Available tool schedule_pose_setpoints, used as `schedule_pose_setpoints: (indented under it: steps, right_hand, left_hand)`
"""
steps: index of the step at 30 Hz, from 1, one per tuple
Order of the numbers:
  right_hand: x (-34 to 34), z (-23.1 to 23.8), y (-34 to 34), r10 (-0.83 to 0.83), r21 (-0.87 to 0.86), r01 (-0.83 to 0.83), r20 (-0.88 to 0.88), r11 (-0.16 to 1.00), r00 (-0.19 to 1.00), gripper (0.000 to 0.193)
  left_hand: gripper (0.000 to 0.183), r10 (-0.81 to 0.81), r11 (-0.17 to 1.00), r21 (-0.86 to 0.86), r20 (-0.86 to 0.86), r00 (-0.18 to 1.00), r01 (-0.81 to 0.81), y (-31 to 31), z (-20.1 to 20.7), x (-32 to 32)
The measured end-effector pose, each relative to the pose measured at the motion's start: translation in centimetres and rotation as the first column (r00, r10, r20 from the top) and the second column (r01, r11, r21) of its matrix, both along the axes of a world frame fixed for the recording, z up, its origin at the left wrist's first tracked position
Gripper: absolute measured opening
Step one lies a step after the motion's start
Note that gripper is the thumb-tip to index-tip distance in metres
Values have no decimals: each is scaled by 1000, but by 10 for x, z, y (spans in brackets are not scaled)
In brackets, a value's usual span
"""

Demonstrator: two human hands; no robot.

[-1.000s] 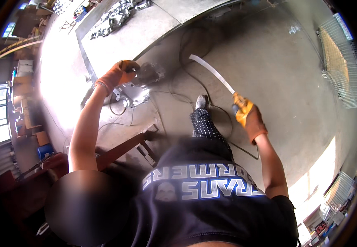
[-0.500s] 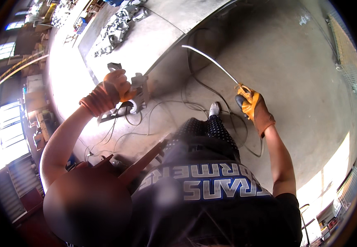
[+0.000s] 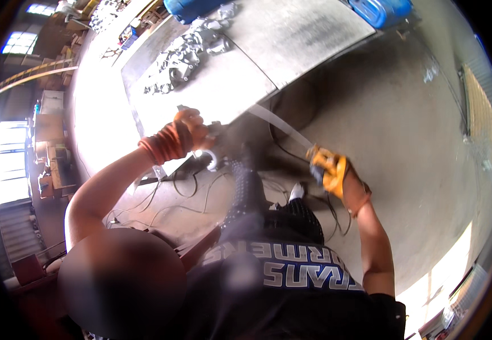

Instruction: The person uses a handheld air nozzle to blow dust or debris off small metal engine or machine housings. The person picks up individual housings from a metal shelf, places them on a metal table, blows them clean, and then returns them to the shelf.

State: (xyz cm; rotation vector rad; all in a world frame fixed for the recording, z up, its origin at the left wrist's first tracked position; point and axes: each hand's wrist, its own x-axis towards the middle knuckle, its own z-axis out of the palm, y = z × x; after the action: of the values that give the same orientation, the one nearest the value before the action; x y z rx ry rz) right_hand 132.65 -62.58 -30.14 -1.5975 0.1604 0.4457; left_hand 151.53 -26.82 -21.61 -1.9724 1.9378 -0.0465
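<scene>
My left hand (image 3: 192, 129), in an orange work glove, is closed around a grey metal casting (image 3: 209, 161). A pale curved end hangs below the fingers, and the glove hides much of the part. It is raised by the near edge of the metal-topped table (image 3: 314, 34). My right hand (image 3: 335, 177), gloved in yellow and brown, grips the dark handle of what looks like an air blow gun (image 3: 316, 173). Its long, thin, bent silvery tube (image 3: 283, 126) reaches up and left toward the table edge, blurred by motion. The tube's tip is apart from the casting.
Similar castings (image 3: 183, 56) lie heaped on the table. Blue canisters (image 3: 383, 10) stand at its far side. Dark hoses (image 3: 195, 195) loop over the floor around my feet. At lower left sits a large, blurred, dark round shape (image 3: 122, 283). Cartons (image 3: 50, 130) stand along the left.
The view has shifted, showing more table and a canister at right. One leg has stepped toward the table. My hands have come closer together, with casting and blow gun still held.
</scene>
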Motion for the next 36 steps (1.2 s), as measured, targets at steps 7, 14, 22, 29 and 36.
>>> schedule_pose_setpoints:
  steps: [7, 14, 22, 29, 36]
  right_hand:
    - [72, -11, 45, -44, -77, 49, 62, 996, 997, 25]
    - [148, -5, 108, -125, -293, 71, -171, 954, 977, 31]
    - [247, -6, 176, -78, -310, -17, -292, 951, 953, 34]
    - [328, -22, 208, 25, -369, -80, -151, 926, 988, 44]
    - [482, -41, 278, 328, -450, -336, -99, 828, 939, 35]
  left_hand:
    - [28, 715, 645, 104, -431, 550, -757, 80, -88, 95]
    - [21, 328, -124, 582, -740, -587, -804, 191, -190, 220]
    - [23, 718, -27, 9, -695, -26, -1000, 285, -282, 403]
    - [28, 884, -375, 34, -288, -368, -926, 276, -370, 485]
    - [41, 892, -209, 320, -325, -314, -924, 338, -458, 490]
